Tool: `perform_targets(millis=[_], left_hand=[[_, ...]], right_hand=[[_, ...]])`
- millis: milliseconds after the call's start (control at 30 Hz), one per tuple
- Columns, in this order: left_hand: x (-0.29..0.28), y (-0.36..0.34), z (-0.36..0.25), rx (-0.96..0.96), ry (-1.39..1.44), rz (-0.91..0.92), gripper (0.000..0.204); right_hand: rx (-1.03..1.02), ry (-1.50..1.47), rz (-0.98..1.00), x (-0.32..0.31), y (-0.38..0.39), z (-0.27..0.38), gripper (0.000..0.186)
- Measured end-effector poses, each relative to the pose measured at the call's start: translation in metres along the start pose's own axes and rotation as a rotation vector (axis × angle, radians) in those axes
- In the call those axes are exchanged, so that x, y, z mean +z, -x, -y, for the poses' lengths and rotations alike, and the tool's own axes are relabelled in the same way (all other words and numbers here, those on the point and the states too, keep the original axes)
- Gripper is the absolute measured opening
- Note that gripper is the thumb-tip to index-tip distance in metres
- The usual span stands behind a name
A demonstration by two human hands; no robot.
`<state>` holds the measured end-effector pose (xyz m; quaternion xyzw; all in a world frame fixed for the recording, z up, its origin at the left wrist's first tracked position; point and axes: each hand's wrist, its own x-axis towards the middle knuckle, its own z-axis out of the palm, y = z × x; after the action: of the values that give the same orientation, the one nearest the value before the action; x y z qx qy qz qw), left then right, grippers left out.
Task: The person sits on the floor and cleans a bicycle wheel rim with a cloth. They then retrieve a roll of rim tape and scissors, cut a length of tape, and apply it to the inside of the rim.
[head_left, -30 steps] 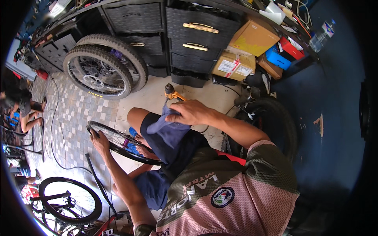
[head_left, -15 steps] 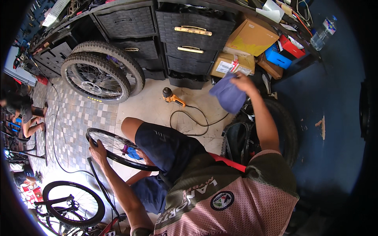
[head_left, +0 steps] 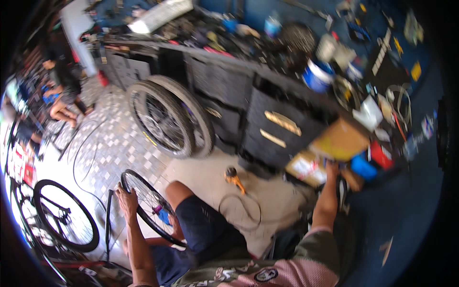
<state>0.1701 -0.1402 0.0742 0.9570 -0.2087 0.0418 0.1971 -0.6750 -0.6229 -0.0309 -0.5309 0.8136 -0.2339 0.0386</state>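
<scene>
My left fingers (head_left: 127, 201) curl round the round black rim of a wire-spoked wheel (head_left: 156, 209), tilted beside my bare, bent knee (head_left: 179, 193). My right hand (head_left: 331, 167), blurred, reaches near a boxy brown carton (head_left: 306, 168); whether it grips, I cannot tell.

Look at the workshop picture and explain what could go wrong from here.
1. The left hand grips the wheel while the right hand is stretched out by the cardboard boxes; if that one grip slipped, the wheel might tip or roll.
2. The orange tool lies on the floor, its cord looped near the bent leg; a foot might snag it.
</scene>
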Motion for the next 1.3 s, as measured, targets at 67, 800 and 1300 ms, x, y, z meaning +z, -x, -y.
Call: perform_targets(millis=[67,800,1300], left_hand=[[-0.006,0.006,-0.007,-0.072,0.061,0.008,0.089],[0.014,-0.051,0.051,-0.485,1.224,0.206,0.039],[-0.096,-0.203,-0.013,-0.484,1.285,0.168,0.039]], right_hand=[[0.019,0.090,0.120,0.011,0.009,0.006,0.115],[-1.165,0.185,1.005,-0.229,0.266,0.469,0.077],[-1.768,0.128,0.345,-0.250,0.346,1.100,0.048]])
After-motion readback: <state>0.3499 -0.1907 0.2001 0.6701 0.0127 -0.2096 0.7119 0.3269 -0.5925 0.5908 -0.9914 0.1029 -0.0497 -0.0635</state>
